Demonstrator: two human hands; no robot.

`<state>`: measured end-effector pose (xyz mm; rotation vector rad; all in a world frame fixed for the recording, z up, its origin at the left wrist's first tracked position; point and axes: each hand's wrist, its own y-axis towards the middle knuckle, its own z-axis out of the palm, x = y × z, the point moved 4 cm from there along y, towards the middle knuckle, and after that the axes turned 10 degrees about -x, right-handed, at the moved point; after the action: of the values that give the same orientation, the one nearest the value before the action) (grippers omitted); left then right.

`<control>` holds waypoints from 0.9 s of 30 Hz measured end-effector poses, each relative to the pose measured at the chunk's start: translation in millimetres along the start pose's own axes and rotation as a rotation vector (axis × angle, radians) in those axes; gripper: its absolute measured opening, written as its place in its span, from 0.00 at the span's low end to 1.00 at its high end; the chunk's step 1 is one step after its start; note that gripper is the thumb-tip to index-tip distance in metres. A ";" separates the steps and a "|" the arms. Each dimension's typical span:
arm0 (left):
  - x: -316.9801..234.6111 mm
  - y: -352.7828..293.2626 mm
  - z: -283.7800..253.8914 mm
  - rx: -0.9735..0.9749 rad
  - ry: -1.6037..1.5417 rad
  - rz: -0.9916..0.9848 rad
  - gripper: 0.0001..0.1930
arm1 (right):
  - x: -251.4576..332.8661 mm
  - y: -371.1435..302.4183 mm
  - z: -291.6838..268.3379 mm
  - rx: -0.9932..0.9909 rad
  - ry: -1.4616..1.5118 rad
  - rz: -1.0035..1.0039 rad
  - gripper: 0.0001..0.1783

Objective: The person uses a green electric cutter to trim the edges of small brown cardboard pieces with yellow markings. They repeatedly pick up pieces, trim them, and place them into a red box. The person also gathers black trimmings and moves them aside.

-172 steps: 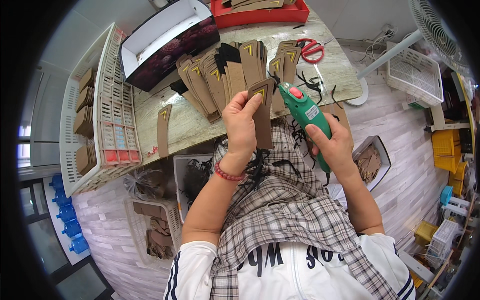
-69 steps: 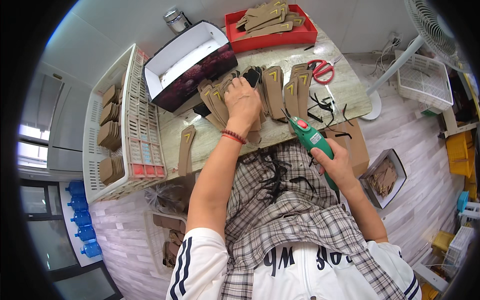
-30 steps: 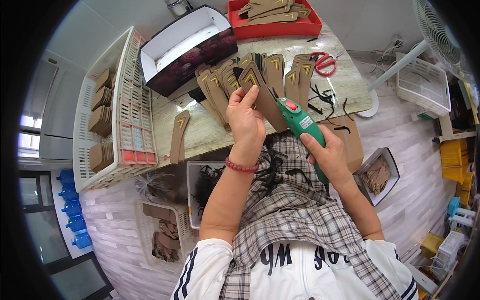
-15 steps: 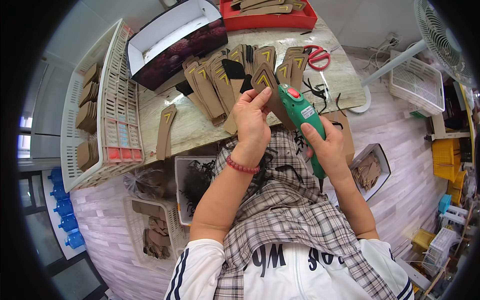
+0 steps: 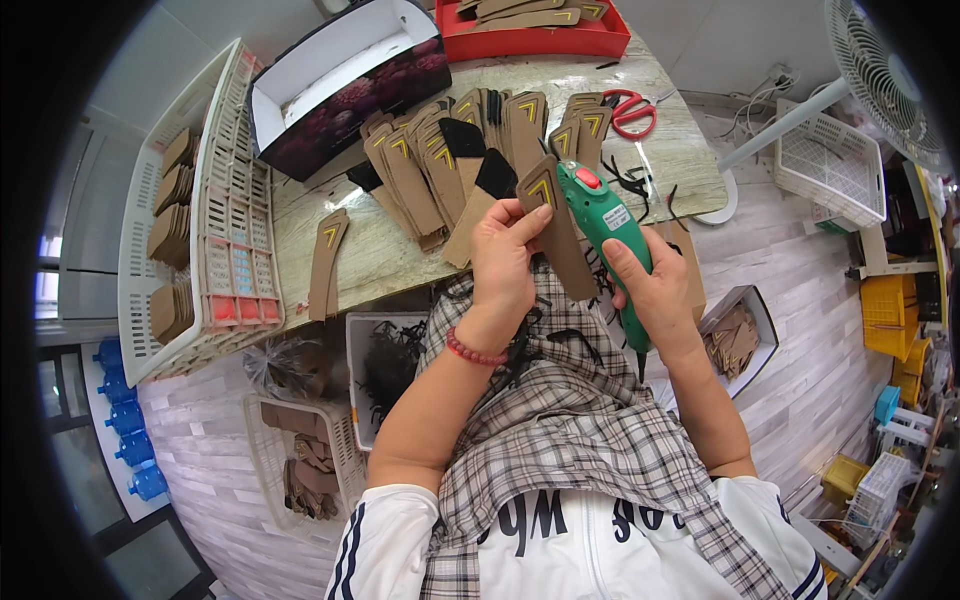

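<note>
Between my left hand's (image 5: pixel 503 262) thumb and fingers is a curved brown piece (image 5: pixel 566 248) with a yellow angled mark, its long end slanting down over my lap. My right hand (image 5: pixel 655 290) is wrapped around green electric scissors (image 5: pixel 606 218) with a red button. Their head is at the held piece's upper right edge; whether the blade touches it I cannot tell. Just beyond my hands, similar brown pieces (image 5: pixel 400 170) lie in overlapping stacks, a few with black ends (image 5: pixel 495 175). One lone brown piece (image 5: pixel 326 262) rests at the table's left.
Red-handled scissors (image 5: pixel 632 113) and black scraps (image 5: pixel 630 180) lie on the table (image 5: pixel 690 150). Behind stand an open dark box (image 5: pixel 350 105) and a red tray (image 5: pixel 540 42). A white crate (image 5: pixel 240 200) is at left, a bin of black trimmings (image 5: pixel 357 400) below, a fan (image 5: pixel 870 80) at right.
My left hand has drawn the brown piece down and slightly right, so more of it shows. The electric scissors stay nearly in place. A black-ended piece is now less covered.
</note>
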<state>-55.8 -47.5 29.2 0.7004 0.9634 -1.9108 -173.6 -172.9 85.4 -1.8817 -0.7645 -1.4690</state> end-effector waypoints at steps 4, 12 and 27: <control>-8.3 -8.7 -12.8 0.007 0.049 0.022 0.06 | -2.1 -0.5 0.0 0.012 0.005 0.007 0.19; -84.6 -14.1 -60.4 0.115 0.310 0.216 0.05 | -11.3 -15.9 -5.5 0.166 -0.112 -0.006 0.20; -94.0 7.9 -58.6 -0.211 1.452 1.221 0.20 | -38.1 -24.0 -17.0 0.044 -0.109 0.059 0.18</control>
<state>1.2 40.4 66.2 1.9939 1.0285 -0.0227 -210.4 -173.2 54.3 -1.9477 -0.7783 -1.3120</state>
